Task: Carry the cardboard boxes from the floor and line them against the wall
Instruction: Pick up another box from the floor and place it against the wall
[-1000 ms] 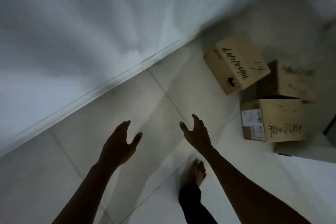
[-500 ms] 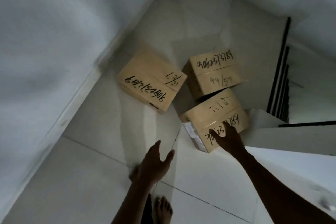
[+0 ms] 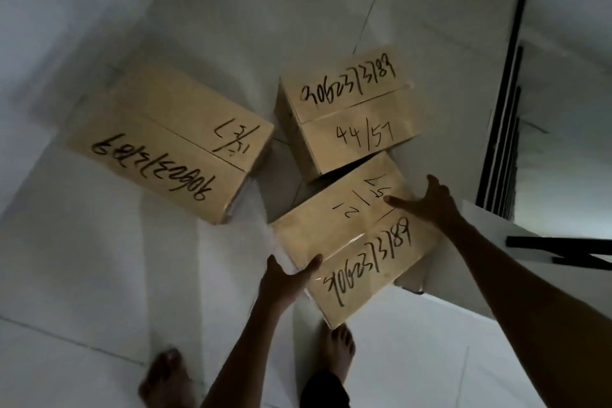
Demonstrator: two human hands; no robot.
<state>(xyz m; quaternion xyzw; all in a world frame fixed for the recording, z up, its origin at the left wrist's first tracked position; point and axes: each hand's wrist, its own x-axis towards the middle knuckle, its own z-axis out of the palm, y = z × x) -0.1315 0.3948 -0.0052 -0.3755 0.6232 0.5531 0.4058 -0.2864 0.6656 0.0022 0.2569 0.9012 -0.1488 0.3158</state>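
Three brown cardboard boxes with black handwritten numbers lie on the white tiled floor. The nearest box [image 3: 354,238] sits just ahead of my feet. My left hand [image 3: 284,280] grips its near-left edge, thumb lying on top. Over at its far-right edge, my right hand [image 3: 430,200] presses against the box with the fingers spread on the top. A second box [image 3: 347,113], marked 44/57, touches it from behind. The third box [image 3: 172,142] lies apart to the left, close to the white wall [image 3: 59,26].
A white step or ledge [image 3: 480,268] rises right of the nearest box. Black railing bars [image 3: 503,93] stand at the far right. My bare feet [image 3: 169,378] stand on the tiles at the bottom. Open floor lies to the left front.
The view swung from the wall toward the boxes and came closer. Both hands reached forward; they went from open in the air to gripping the nearest box's two ends.
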